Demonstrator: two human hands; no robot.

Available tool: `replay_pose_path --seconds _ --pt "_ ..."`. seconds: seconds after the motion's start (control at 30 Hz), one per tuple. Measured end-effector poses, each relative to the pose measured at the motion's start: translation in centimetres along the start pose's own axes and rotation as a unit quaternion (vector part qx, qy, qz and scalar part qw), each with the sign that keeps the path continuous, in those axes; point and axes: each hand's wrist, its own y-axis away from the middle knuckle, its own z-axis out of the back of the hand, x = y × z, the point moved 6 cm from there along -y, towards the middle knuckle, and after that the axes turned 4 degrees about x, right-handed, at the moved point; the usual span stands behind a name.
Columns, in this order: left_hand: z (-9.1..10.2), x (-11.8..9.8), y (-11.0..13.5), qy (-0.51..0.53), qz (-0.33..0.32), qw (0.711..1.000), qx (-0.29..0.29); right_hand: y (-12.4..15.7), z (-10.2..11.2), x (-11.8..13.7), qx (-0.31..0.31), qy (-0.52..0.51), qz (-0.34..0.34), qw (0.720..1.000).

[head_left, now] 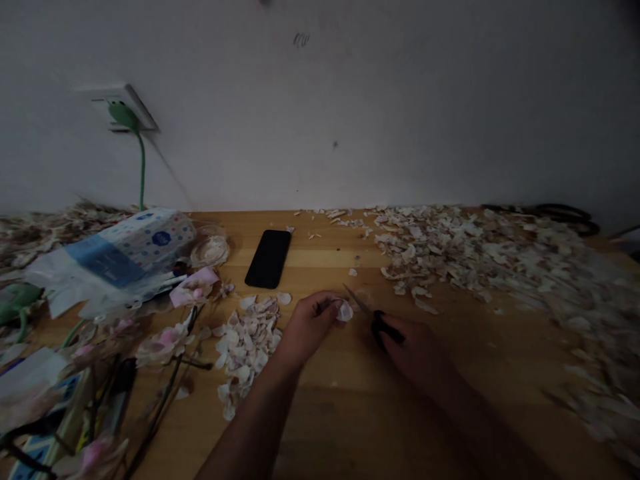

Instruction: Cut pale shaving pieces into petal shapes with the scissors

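White petal (345, 311) was pinched in the left hand (314, 325), thumb to fingertips, above the middle of the table (330, 420); free edge was turned outward, so probably left exposed to the blades. Scissors (376, 321) were gripped by the black handles in the right hand (423, 347), tip angled forward-left and just beside the petal, likely for short travel; whether the blades were parted could not be told. Pile (247, 350) was set just left of the left forearm, presumably for easy reach. Bigger heap (450, 248) was spread at the right, well apart, likely against mixing. Phone (269, 259) was laid flat beyond the left hand, apparently out of the way.
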Motion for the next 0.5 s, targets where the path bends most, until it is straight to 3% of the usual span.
replay_pose_path --seconds 0.1,0.23,0.37,0.5 --pt "-0.5 1.5 0.2 0.2 0.073 0.976 -0.033 -0.1 0.9 -0.9 -0.09 -0.082 -0.033 0.992" --pt "-1.7 1.7 0.5 0.381 0.106 0.919 0.001 0.3 2.2 -1.2 -0.197 -0.182 -0.031 0.963" --pt "-1.7 1.6 0.6 0.457 0.096 0.884 -0.016 0.4 2.5 -0.7 -0.196 -0.22 0.0 0.956" --pt "-1.4 1.8 0.1 0.448 0.063 0.891 -0.049 -1.6 1.7 -0.4 -0.146 -0.175 0.013 0.974"
